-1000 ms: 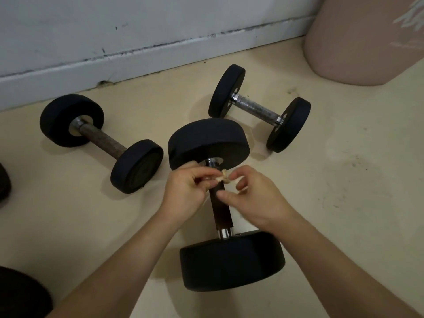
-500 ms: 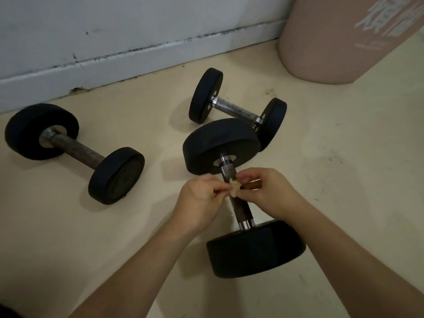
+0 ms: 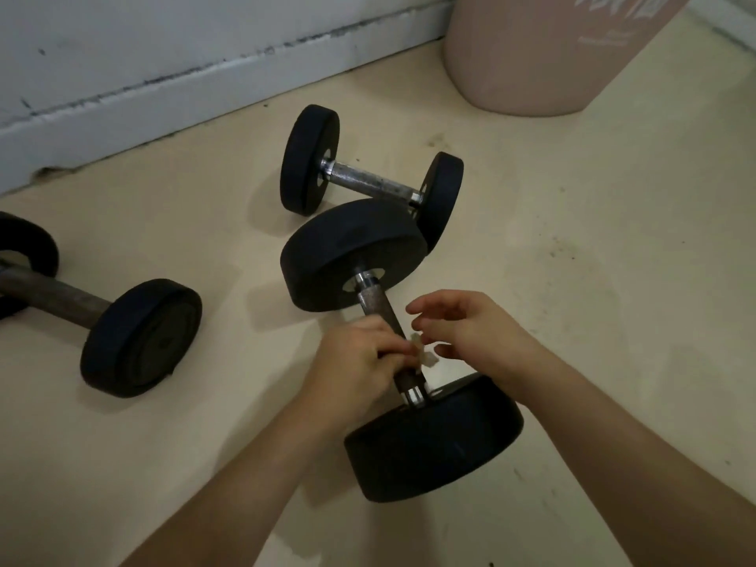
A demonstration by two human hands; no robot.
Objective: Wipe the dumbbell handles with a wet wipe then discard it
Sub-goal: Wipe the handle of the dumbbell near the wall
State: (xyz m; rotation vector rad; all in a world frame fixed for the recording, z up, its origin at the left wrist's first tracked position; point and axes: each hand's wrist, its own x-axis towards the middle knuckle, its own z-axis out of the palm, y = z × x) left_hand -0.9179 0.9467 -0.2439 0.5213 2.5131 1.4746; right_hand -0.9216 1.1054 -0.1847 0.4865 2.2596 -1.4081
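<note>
Half a second on, and the right hand (image 3: 470,335) has let go of the small crumpled off-white wet wipe (image 3: 421,349), its fingers now spread loosely with thumb and forefinger apart just beside the scrap. Over to the left hand (image 3: 360,362): fingers curled, it pinches the wipe between thumb and fingertips and presses it against the lower part of the handle. That handle is the dark, rusty-brown metal bar (image 3: 378,308) of the big black round-headed dumbbell (image 3: 433,439), which lies on the cream floor (image 3: 593,280) with one head near the person and the other head away from them.

Count the weights: three dumbbells in view. Beyond the big one lies a smaller black dumbbell with a shiny knurled steel handle (image 3: 370,182), its right head just behind the big dumbbell's far head. Well off to the left lies a third black dumbbell with a dull brown handle (image 3: 139,337), cut off by the frame edge.

One wipe, two bare forearms coming up from the bottom of the view. At the back, a grey-white wall with a skirting strip (image 3: 204,75), and a large pale pink rounded container (image 3: 544,55) in the far right corner.
</note>
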